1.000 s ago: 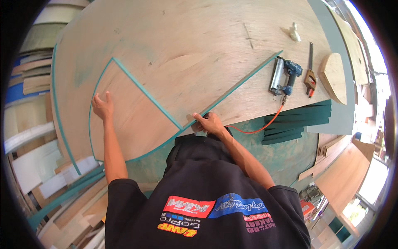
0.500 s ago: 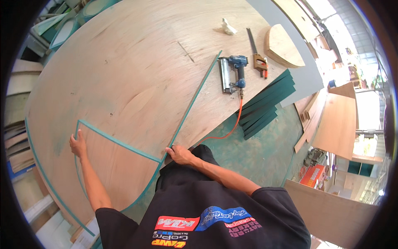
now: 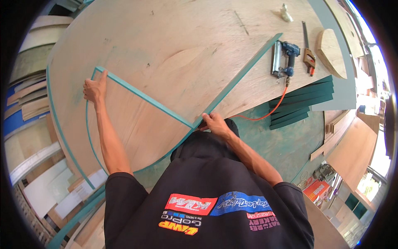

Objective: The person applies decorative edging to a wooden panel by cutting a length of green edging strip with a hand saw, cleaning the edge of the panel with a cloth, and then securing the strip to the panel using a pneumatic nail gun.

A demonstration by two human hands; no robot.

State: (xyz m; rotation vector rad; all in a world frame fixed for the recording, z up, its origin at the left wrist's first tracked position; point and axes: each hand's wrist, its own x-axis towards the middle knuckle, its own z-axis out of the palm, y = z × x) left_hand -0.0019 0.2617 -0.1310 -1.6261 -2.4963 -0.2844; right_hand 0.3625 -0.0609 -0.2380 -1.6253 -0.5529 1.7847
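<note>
Teal strips stand on a large plywood sheet (image 3: 174,45). One straight teal strip (image 3: 145,97) runs from the left corner down to the sheet's near edge, where it meets a longer teal strip (image 3: 244,72) slanting up to the right. My left hand (image 3: 95,88) is closed around the left corner, where the straight strip meets a thin curved teal strip (image 3: 88,120). My right hand (image 3: 215,123) grips the near end of the longer strip beside the joint, thumb on top. Its fingertips are partly hidden.
A blue nail gun (image 3: 285,60) with an orange hose (image 3: 277,108) lies by the longer strip's far end. Beyond it are a handsaw (image 3: 308,54), a rounded wooden block (image 3: 331,52) and a crumpled whitish lump (image 3: 286,13). Dark green strips (image 3: 300,101) are stacked at the right.
My view has shifted, so the sheet and tools sit further right and higher in it. The longer strip now shows more of its broad face. Both hands remain at the same joints.
</note>
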